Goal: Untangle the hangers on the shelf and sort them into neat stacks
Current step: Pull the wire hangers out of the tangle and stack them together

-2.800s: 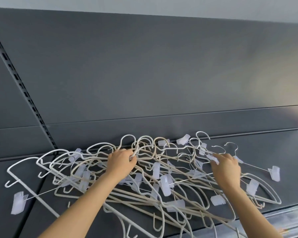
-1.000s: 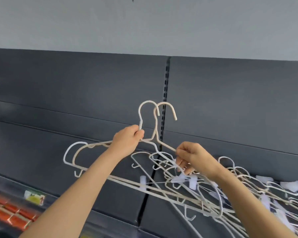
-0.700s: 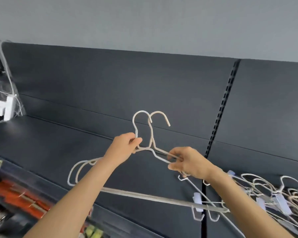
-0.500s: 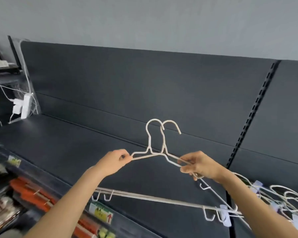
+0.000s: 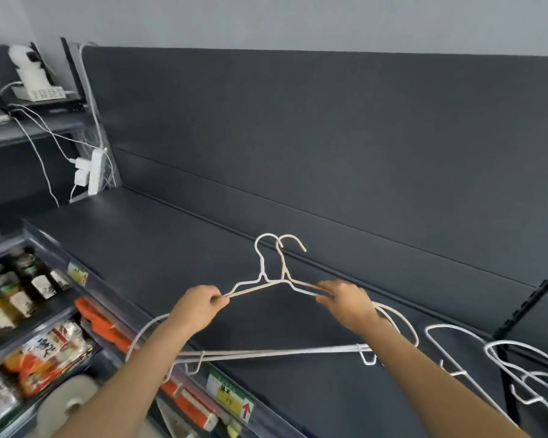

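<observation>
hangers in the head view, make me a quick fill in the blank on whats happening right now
1. The person holds ____ hangers together over the shelf.
2. The left hand and the right hand pinch opposite shoulders, so the hooks point ____.
3. The loose hangers lie on the shelf to the person's ____.
4. The white power strip hangs at the shelf's ____ end.
Missing words: two; up; right; left.
</observation>
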`<state>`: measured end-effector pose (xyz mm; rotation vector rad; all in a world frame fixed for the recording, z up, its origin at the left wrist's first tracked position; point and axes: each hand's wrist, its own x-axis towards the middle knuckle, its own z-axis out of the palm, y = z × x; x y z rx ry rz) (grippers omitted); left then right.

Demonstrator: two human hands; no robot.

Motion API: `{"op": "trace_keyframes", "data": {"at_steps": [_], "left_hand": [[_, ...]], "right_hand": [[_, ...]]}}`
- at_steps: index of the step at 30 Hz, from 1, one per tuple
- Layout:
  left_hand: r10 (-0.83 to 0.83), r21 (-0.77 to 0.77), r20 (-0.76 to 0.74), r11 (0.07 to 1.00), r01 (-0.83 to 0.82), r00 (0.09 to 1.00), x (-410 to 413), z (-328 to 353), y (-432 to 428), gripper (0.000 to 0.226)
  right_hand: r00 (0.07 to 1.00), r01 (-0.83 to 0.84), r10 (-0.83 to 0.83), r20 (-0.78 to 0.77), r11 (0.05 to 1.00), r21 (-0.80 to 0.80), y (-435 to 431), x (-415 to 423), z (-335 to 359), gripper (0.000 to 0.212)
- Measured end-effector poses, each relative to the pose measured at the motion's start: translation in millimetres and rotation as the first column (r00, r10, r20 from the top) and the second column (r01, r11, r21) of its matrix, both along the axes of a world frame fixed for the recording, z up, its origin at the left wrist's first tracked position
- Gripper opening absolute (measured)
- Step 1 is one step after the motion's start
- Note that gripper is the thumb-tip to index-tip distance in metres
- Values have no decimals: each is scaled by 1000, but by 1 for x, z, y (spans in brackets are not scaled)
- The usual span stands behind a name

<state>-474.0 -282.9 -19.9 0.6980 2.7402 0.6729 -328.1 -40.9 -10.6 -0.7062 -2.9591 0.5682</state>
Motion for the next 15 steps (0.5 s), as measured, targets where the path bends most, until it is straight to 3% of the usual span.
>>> {"op": "trace_keyframes", "data": {"at_steps": [5, 11, 15], "left_hand": [[65, -138, 18, 989, -62, 998, -3, -18, 1, 26], [108, -65, 344, 994, -91, 933, -13, -7, 6, 25], [85, -53, 343, 996, -71, 935, -7, 0, 6, 24]], "right_hand": [[997, -60, 67, -33, 984, 166, -7, 6, -13, 35], [985, -173, 174, 8, 975, 139, -26, 22, -26, 45], [998, -46, 51, -33, 990, 130, -25, 25, -29, 54]]}}
